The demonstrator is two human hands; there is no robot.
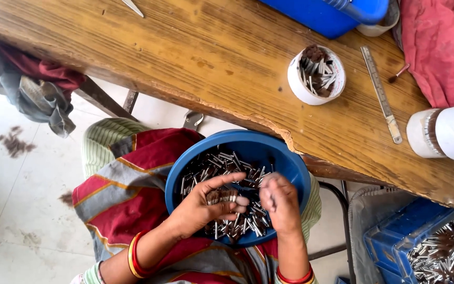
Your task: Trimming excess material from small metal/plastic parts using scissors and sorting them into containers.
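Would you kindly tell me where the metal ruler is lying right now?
In the head view, the metal ruler lies on the wooden table at right, between the small white cup of metal pieces and the red cloth.

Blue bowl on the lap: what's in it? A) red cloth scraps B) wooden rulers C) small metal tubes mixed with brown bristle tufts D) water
C: the blue bowl holds a heap of small silvery metal tubes with brown tufts among them; the left hand grips a brown bundle and the right hand pinches a piece over the heap.
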